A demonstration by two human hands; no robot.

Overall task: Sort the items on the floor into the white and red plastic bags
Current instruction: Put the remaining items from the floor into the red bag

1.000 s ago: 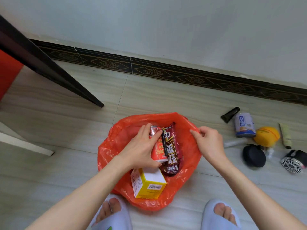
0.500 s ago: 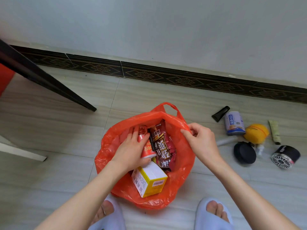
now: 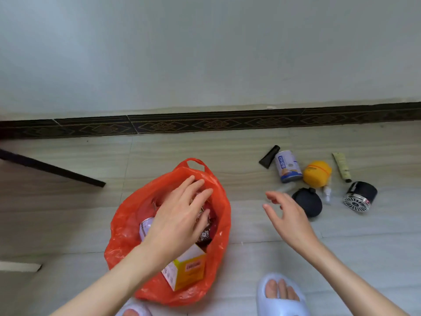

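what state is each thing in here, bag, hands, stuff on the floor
red plastic bag: open, on the floor, items inside
yellow and white box: inside the bag, tilted
left hand: open, fingers spread over the bag mouth
right hand: open, holding nothing
blue and white can: lying on the floor
black round pouch: on the floor

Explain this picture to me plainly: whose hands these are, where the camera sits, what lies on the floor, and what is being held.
There is no machine here. A person wears a camera on the head, looking down at their own hands and slippered feet. The left hand reaches with spread fingers into the red bag, which holds a yellow box and snack packets. The right hand hovers open beside it, holding nothing. On the floor to the right lie a blue-and-white can, a yellow round thing, a black round pouch, two tubes and a small black fan-like device.
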